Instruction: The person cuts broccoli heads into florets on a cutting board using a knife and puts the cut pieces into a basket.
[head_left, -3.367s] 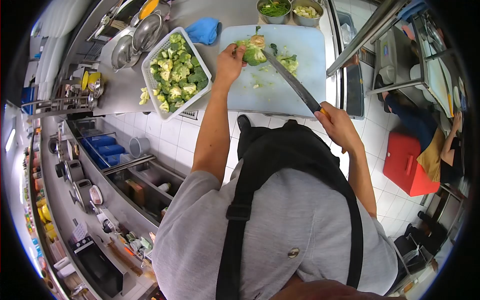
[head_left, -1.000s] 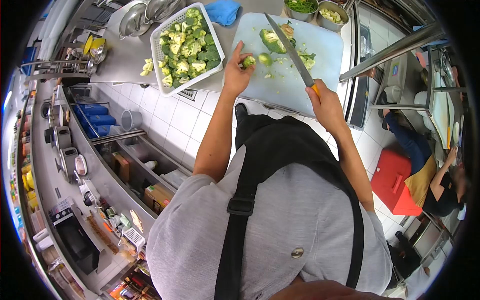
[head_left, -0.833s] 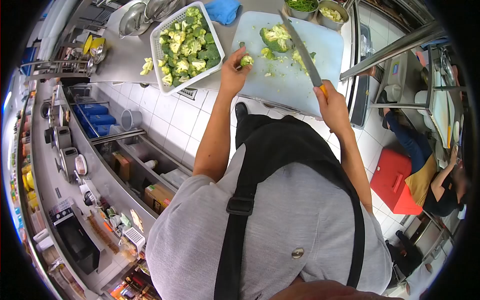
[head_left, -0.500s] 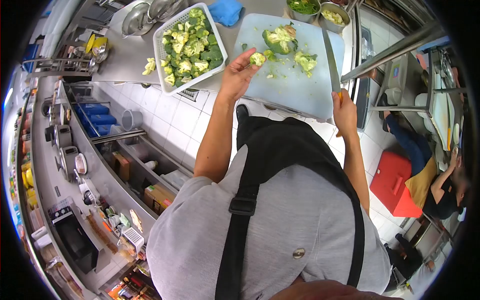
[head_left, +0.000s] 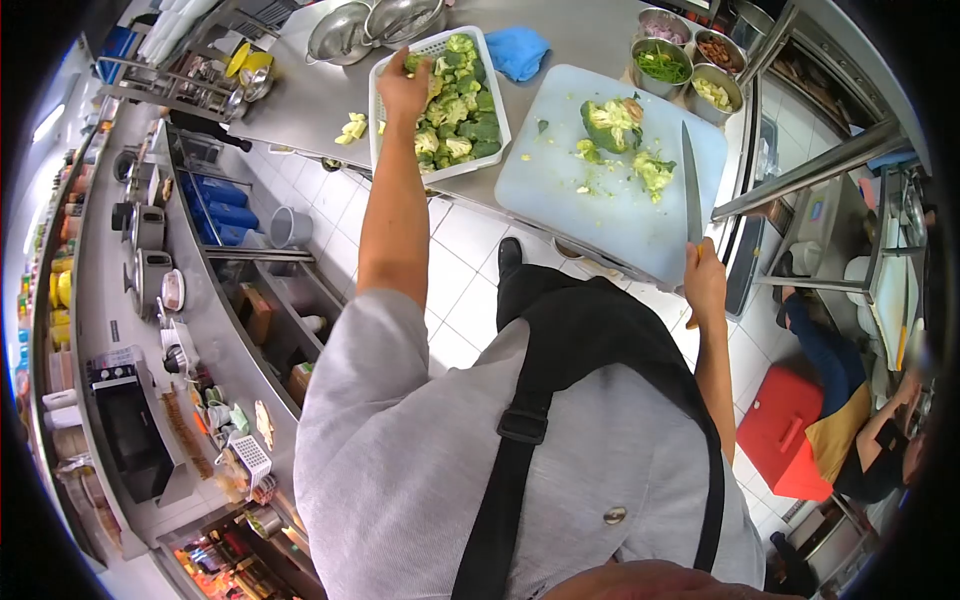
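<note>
My left hand [head_left: 403, 92] is over the far left part of a white plastic basket [head_left: 505, 130], its fingers closed around a small broccoli floret [head_left: 412, 63]. Cut broccoli florets [head_left: 462, 110] fill the basket. In my right hand [head_left: 706, 278] is the handle of a long kitchen knife [head_left: 691, 185], its blade lying along the right side of a pale cutting board [head_left: 570, 225]. A large piece of broccoli [head_left: 610, 125] rests on the board, with a smaller broccoli piece [head_left: 654, 176] and crumbs near it.
Metal bowls [head_left: 340, 35] stand behind the basket, beside a blue cloth [head_left: 517, 52]. Containers of chopped food, one with sliced greens [head_left: 661, 65], stand at the back right. A metal rail [head_left: 800, 170] runs close to the board's right. Another person [head_left: 850, 400] is at far right, by a red box [head_left: 775, 430].
My left hand has moved from above the board, where it held up a floret, leftward to the basket. My right hand still grips the knife at the board's right side. The view has shifted.
</note>
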